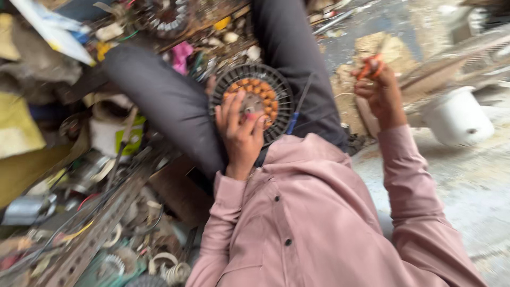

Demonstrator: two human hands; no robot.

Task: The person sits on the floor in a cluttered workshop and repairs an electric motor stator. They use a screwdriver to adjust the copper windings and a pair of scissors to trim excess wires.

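Observation:
A round dark motor stator (254,101) with copper-orange coils rests on my lap between my dark trouser legs. My left hand (240,130) lies on its lower part, fingers spread over the coils and gripping it. My right hand (378,90) is raised to the right, away from the stator, with its fingers closed around a small orange-handled tool (370,65). The picture is blurred, so the tool's tip cannot be made out. My pink sleeves and shirt fill the lower middle.
Piled scrap covers the left: wire coils (170,268), a perforated metal strip (101,228), a white container (112,133), paper and cloth. Another wound stator (167,18) lies at the top. A white bucket (458,116) stands on the concrete floor at right.

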